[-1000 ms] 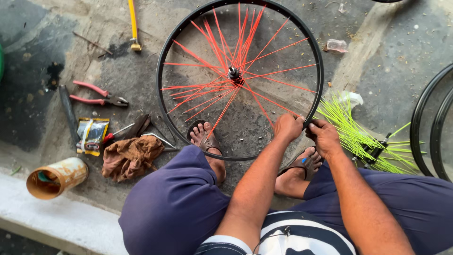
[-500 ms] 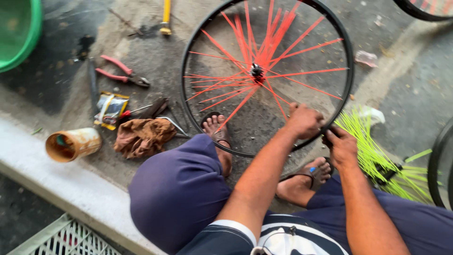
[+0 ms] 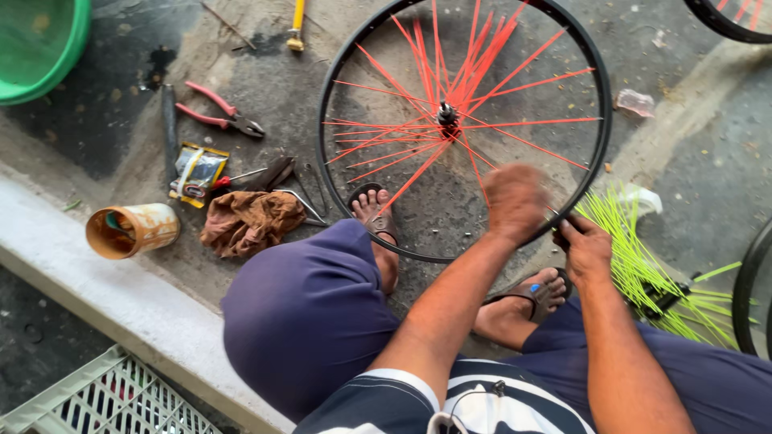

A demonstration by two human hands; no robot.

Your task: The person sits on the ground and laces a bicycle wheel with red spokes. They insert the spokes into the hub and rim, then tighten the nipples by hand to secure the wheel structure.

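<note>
A black bicycle wheel rim (image 3: 338, 72) with red spokes (image 3: 386, 76) and a dark hub (image 3: 447, 116) lies flat on the concrete between my sandalled feet. My left hand (image 3: 515, 201) is motion-blurred, fingers curled down over the spokes just inside the near-right part of the rim. Its grip is not readable. My right hand (image 3: 587, 251) is closed on the rim's lower right edge, with something small and dark at its fingertips. A bundle of loose lime-green spokes (image 3: 643, 269) lies just right of that hand.
Left of the wheel lie red pliers (image 3: 219, 110), a foil packet (image 3: 197, 170), a brown rag (image 3: 251, 221) and a rusty can (image 3: 133, 231). A green basin (image 3: 40, 44) sits top left, a yellow-handled tool (image 3: 297, 22) at the top, other wheels (image 3: 748, 281) at right, a white crate (image 3: 104, 398) below the ledge.
My left hand has lifted off the rim and moved inward over the spokes, now blurred. My right hand stays on the rim. The view has drifted, showing more ground on the left.
</note>
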